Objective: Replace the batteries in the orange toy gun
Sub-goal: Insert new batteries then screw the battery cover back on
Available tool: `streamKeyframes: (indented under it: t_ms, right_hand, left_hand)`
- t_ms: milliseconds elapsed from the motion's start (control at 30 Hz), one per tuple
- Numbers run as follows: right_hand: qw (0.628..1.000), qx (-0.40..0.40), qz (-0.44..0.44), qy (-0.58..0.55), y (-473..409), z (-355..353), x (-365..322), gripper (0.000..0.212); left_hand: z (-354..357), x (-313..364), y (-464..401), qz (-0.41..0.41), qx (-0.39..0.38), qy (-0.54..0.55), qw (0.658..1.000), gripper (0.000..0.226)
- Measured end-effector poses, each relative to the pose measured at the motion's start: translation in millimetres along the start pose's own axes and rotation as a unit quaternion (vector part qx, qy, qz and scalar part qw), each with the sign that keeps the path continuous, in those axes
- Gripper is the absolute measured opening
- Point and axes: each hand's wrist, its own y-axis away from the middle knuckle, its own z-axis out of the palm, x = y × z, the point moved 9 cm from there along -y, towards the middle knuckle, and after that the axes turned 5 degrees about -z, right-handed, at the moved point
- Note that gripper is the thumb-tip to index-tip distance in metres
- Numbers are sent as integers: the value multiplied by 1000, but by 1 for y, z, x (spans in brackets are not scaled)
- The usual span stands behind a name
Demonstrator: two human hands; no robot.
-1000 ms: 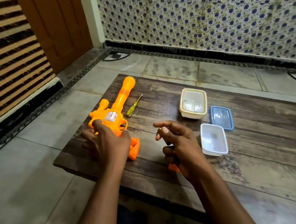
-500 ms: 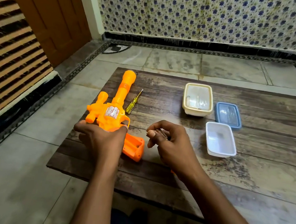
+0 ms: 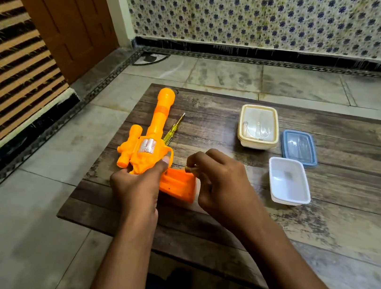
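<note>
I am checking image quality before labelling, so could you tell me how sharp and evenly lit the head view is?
Head view: the toy gun and both hands are fairly sharp; the tiled wall is smeared by blur; wide-angle distortion bends the wall's dark base line; lighting is soft, with a pale sheen on the table.

Bare wooden table (image 3: 319, 237) lies right of the hands; white tub (image 3: 289, 181) borders it.

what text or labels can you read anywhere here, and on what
None can be read.
Silver sticker on the toy gun: some marking, too blurred to read.
Screwdriver, cream box, blue lid, white tub: no print visible.
Small item pinched in the right hand: too small to tell.
</note>
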Motion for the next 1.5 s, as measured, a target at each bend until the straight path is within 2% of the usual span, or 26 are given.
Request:
streamKeyframes:
  t_ms: [233,400,500,533,633,667,700,767,800,867,900,1000,1033,1067,1133,1200,1267,1367,1433,1500]
  right_hand:
    - [989,-108,-46,90,2,16,-14,52]
    - [982,-134,-42,126,3,17,-14,48]
    - [982,-129,-25,137,2,13,-13,54]
    - [980,-129,-21,151,3,12,-12,51]
    - [971,-127,-14,202,2,10,-10,25]
    - [970,-123,-14,211,1,8,-12,28]
    - [970,-123,-12,210,0,7,-14,39]
    - [970,-126,-13,206,-2,5,-18,74]
    - [969,-132,-12,207,-3,4,-21,84]
    - [966,-144,-15,215,-4,0,-25,90]
    - [964,-152,-18,219,-4,0,-26,86]
    - [956,-188,-4,226,-2,2,-22,45]
    - [956,-190,0,223,-2,2,-20,42]
    - [958,-184,4,221,-2,1,-19,48]
    - [961,-168,-4,217,0,0,-18,78]
    - [966,-153,-11,206,0,1,-17,87]
    - [979,-105,-31,172,-1,-2,-15,71]
    - [999,32,-3,26,3,-22,-4,26]
    - [983,123,79,-111,8,-38,14,17]
    - [946,170,164,-222,12,-48,31,12]
  left_hand:
    - [11,1,12,8,-31,49,998,19]
    - [18,3,19,-9,-56,75,996,17]
    - [20,0,21,-33,-63,96,993,17]
    - [21,0,24,-37,-66,103,992,20]
    - [28,1,31,-47,-86,132,986,26]
    - [31,1,32,-49,-92,134,986,23]
    - [33,1,34,-49,-97,135,985,20]
    - [35,1,36,-47,-105,142,983,20]
    - [36,1,37,-46,-109,144,982,20]
    - [37,0,37,-48,-117,146,981,20]
    - [37,-1,37,-51,-119,148,980,20]
    - [38,-2,37,-55,-119,151,980,22]
    - [39,-1,38,-52,-118,151,980,22]
    - [39,0,39,-49,-118,150,980,21]
    - [40,0,41,-46,-119,153,980,19]
    - [39,0,41,-47,-117,150,981,16]
    - [40,-1,41,-49,-118,142,982,16]
    - [40,-1,39,-52,-117,147,981,27]
    - [41,0,38,-51,-121,155,979,40]
    - [42,1,38,-55,-125,160,978,44]
